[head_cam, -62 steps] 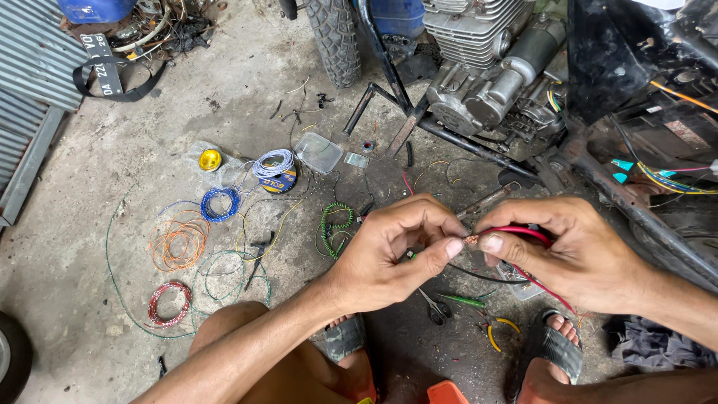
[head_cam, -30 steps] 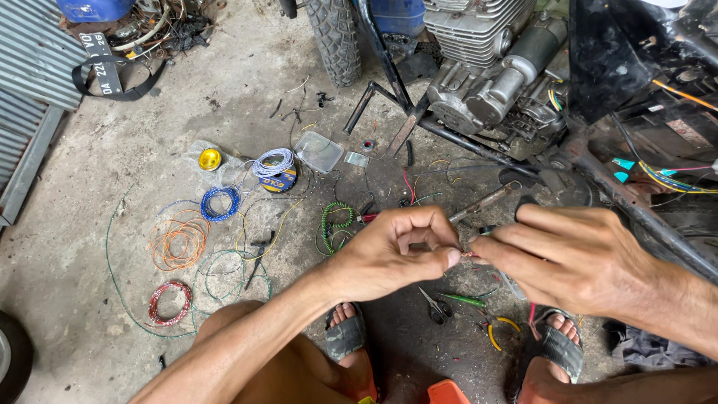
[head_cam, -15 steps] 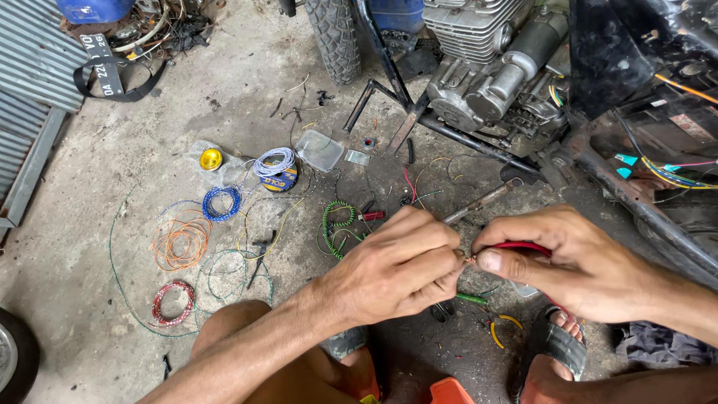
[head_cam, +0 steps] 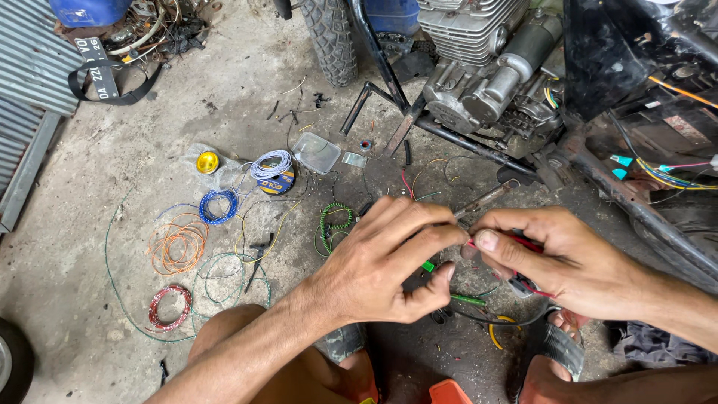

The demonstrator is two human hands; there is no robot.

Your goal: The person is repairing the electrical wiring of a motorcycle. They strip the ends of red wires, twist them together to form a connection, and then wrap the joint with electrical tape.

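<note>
My left hand (head_cam: 389, 262) and my right hand (head_cam: 561, 258) meet fingertip to fingertip above the concrete floor. Between them runs a thin red wire (head_cam: 523, 243); the right thumb and forefinger pinch it, and the left fingers pinch its end where the hands touch. A green piece (head_cam: 428, 265) shows under the left fingers. Below the hands lie a green-handled tool (head_cam: 467, 299) and a yellow wire loop (head_cam: 497, 333). My knees and sandalled feet (head_cam: 557, 348) are at the bottom edge.
Coils of wire lie left on the floor: orange (head_cam: 177, 245), blue (head_cam: 218, 206), red (head_cam: 169, 307), green (head_cam: 334, 224), white on a tape roll (head_cam: 273, 170). A motorcycle engine (head_cam: 479, 71) and its frame stand behind, with a tyre (head_cam: 329, 37) and a corrugated sheet (head_cam: 26, 105) left.
My hands have stayed together on the red wire, shifting slightly; the left fingers have re-gripped at the joint and the view has drifted a little.
</note>
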